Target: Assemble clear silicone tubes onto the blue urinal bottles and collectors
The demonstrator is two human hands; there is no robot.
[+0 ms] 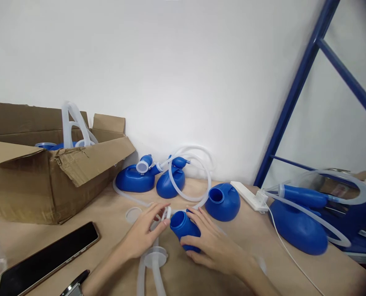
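Note:
My right hand [212,242] is wrapped round a blue plastic bottle [183,228] lying on the table, its open neck turned to the left. My left hand [144,234] pinches the end of a clear white tube [167,213] right at the bottle's mouth. A white funnel-like fitting [156,258] on more tubing lies just below the hands. A small white cap [133,214] rests on the table left of my left hand.
An open cardboard box [41,181] with tubing and blue parts stands at the left. Several blue bottles [222,201] with coiled tubes sit behind and to the right. A dark phone [49,257] lies front left; a white power strip [251,196] and blue shelf frame [297,88] are right.

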